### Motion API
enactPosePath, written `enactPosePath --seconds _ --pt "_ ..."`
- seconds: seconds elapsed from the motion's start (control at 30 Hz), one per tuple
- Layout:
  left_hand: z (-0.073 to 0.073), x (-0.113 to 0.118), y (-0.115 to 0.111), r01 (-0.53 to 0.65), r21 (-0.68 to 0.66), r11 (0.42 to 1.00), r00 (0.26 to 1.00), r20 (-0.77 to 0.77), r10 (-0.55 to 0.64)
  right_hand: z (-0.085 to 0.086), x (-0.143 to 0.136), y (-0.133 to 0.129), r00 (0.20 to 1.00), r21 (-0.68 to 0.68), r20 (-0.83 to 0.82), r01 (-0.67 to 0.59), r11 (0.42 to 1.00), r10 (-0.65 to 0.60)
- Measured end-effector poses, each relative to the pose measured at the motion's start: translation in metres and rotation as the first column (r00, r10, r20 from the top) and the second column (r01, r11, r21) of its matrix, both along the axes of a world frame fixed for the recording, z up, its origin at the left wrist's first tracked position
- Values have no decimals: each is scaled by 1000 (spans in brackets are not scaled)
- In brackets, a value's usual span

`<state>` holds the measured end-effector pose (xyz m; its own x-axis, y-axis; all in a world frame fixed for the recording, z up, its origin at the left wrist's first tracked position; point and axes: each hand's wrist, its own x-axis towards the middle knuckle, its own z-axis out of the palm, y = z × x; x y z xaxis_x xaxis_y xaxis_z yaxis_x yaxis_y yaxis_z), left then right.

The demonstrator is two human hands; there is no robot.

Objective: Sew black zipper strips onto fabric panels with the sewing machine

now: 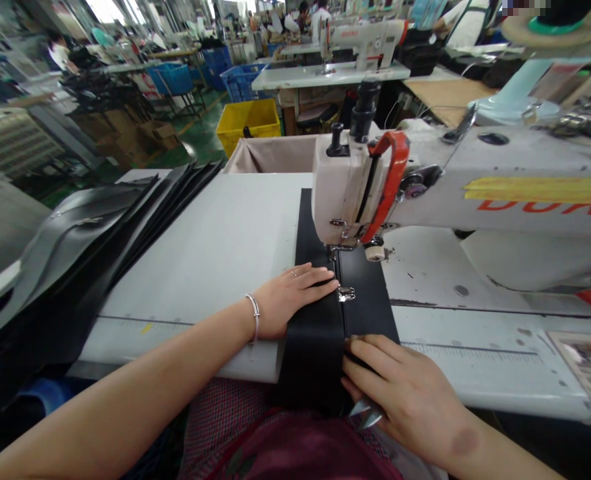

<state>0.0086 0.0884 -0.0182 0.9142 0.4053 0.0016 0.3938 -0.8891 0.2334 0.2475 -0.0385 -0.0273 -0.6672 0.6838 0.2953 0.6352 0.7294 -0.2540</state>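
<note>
A long black leather-like panel lies under the needle end of a sewing machine, its near end draping over the table's front edge. A lengthwise seam or folded edge runs down it toward the presser foot. My left hand rests flat on the panel, fingers stretched out just before the foot. Beside those fingertips is a small metal guide. My right hand is closed at the panel's seam near the front edge, fingertips pinching it. From under its palm stick out pointed metal blades, apparently small snips, partly hidden.
Several black panels are stacked at the table's left side. Beyond the white table stand a cloth-lined bin and a yellow crate. A thread stand rises at right, and people work at machines further back.
</note>
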Motion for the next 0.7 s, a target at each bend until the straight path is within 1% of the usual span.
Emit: enactPosePath --seconds 0.13,0.2,0.27,0.33,0.43,0.5,0.6,0.7 --pt "0 0 2 -13 6 1000 1000 -4 13 -1 0 1 1000 -16 -2 -6 1000 6" --pt "0 -1 3 -6 17 1000 1000 -13 7 1 0 5 1000 -46 -11 1 999 -2" --pt "-2 -2 2 0 32 999 1000 -3 1 5 1 17 1000 -104 -27 3 995 -6" --pt "-4 -2 -1 11 48 999 999 37 -13 10 3 37 998 -138 -43 45 989 -51" --pt "-5 -2 -7 78 56 995 994 78 -82 15 5 76 976 -85 -9 215 973 -217" --pt "-3 -1 -9 108 41 993 992 66 -111 14 6 97 961 -44 64 274 961 -271" --pt "0 0 -11 96 19 995 994 44 -96 11 5 111 956 31 174 234 972 -236" --pt "1 0 -10 85 5 996 995 48 -85 9 3 108 947 119 225 205 971 -228"
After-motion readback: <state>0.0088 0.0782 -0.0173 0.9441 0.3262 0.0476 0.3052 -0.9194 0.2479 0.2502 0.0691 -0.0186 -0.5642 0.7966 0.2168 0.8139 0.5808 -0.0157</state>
